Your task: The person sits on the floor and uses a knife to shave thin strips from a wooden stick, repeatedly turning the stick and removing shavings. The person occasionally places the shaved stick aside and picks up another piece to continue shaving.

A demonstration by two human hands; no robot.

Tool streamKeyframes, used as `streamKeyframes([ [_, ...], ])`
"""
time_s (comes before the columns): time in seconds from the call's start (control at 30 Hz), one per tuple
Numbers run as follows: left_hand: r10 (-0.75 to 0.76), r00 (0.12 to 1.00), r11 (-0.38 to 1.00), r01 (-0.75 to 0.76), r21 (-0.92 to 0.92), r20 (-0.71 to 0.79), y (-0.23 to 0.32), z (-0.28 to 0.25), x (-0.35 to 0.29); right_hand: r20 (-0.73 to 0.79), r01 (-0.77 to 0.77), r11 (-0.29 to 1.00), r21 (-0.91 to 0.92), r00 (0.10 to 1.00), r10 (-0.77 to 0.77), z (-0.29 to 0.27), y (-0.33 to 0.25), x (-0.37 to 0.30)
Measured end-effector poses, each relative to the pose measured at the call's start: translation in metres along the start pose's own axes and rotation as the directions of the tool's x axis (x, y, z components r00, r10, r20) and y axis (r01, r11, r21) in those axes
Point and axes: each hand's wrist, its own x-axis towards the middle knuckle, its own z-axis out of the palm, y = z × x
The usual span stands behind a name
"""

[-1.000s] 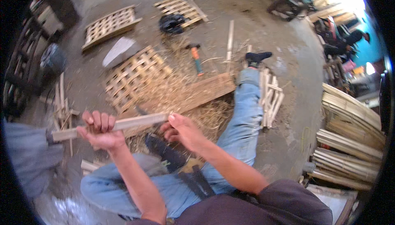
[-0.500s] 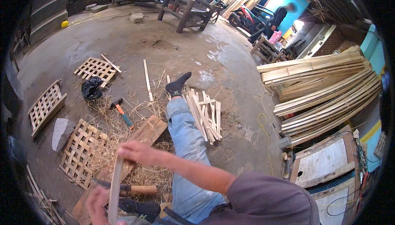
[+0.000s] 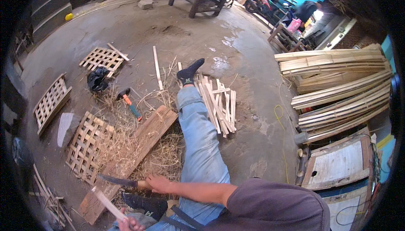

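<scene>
My left hand (image 3: 131,224), low in the view, is closed round the lower end of a pale bamboo strip (image 3: 109,204), which slants up and to the left. My right hand (image 3: 159,183) grips the wooden handle of a machete (image 3: 118,181), its dark blade pointing left over a wooden plank (image 3: 143,141). Shavings (image 3: 162,153) lie thick around the plank. Left of it rests a woven bamboo lattice panel (image 3: 86,148). A hammer (image 3: 130,104) with an orange and teal handle lies beyond the plank.
Cut strips (image 3: 217,104) lie beside my stretched leg (image 3: 198,134). Two more lattice panels (image 3: 102,60) (image 3: 52,103), a black plastic bag (image 3: 97,79) and a stone (image 3: 67,129) sit at left. Long bamboo slats (image 3: 337,91) are stacked at right. Another person (image 3: 306,12) bends near a motorbike (image 3: 258,2).
My right hand has left the strip's upper end and taken the machete by its handle. The strip has tilted left in my left hand. The other person has bent forward.
</scene>
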Motion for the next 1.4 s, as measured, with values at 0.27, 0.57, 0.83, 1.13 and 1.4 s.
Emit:
streamKeyframes([
  [0.27, 0.060, 0.949, 0.998, -0.055, -0.027, 0.311, -0.016, 0.031, -0.004, -0.105, 0.210, 0.978, -0.020, 0.972, -0.211, -0.017, 0.002, 0.025],
  [0.57, 0.093, 0.958, 0.983, -0.046, -0.176, 0.272, -0.020, 0.006, -0.005, 0.058, -0.132, 0.725, 0.676, 0.990, 0.125, -0.085, -0.008, -0.012],
  [0.83, 0.014, 0.940, 0.993, 0.026, -0.113, 0.341, -0.020, 0.017, -0.003, 0.073, 0.249, 0.966, -0.071, 0.967, -0.244, -0.175, -0.082, -0.028],
  [1.13, -0.085, 0.935, 0.996, 0.088, 0.009, 0.345, -0.025, 0.004, -0.025, -0.094, 0.013, 0.950, -0.311, 0.995, -0.044, -0.200, -0.054, 0.008],
  [1.4, -0.107, 0.928, 0.993, 0.120, -0.015, 0.356, -0.032, 0.009, -0.021, -0.068, 0.061, 0.943, -0.328, 0.994, -0.088, -0.185, -0.055, -0.016],
])
